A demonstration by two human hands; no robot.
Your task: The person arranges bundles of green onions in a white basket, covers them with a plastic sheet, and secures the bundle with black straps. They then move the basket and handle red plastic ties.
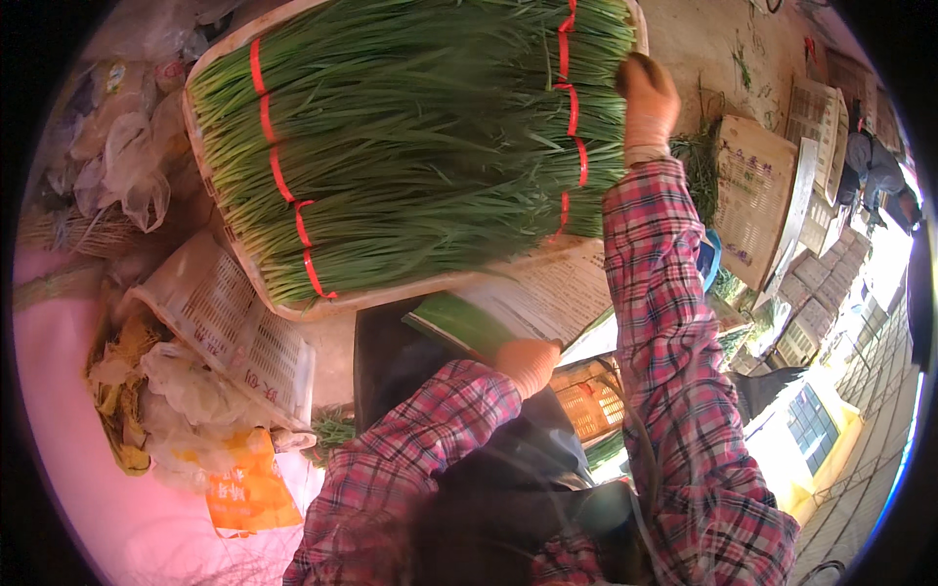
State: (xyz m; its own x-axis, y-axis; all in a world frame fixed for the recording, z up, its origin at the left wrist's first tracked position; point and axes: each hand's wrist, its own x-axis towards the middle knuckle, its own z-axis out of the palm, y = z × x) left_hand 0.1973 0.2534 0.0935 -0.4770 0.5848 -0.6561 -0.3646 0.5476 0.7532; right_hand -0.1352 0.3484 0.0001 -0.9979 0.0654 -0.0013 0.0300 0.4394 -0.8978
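Bundles of long green leafy stalks (410, 146), like garlic chives, fill a pale plastic crate (381, 299). Red ties (275, 161) bind the bundles near both ends. My right hand (650, 102), in an orange glove with dark fingertips, is at the crate's right rim beside the stalk ends; its fingertips are partly hidden, so its grip is unclear. Closer to my body, my left hand (526, 366), also in an orange glove, is shut on the edge of a printed sheet or board (549, 293) with a green part. That sheet lies partly under the crate's lower edge.
At the left are plastic bags (132, 161), an empty-looking slatted crate (227, 329) and an orange bag (253, 483). More crates (755, 198) stand at the right, with a person (872, 172) beyond them. An orange crate (586, 399) is below the sheet.
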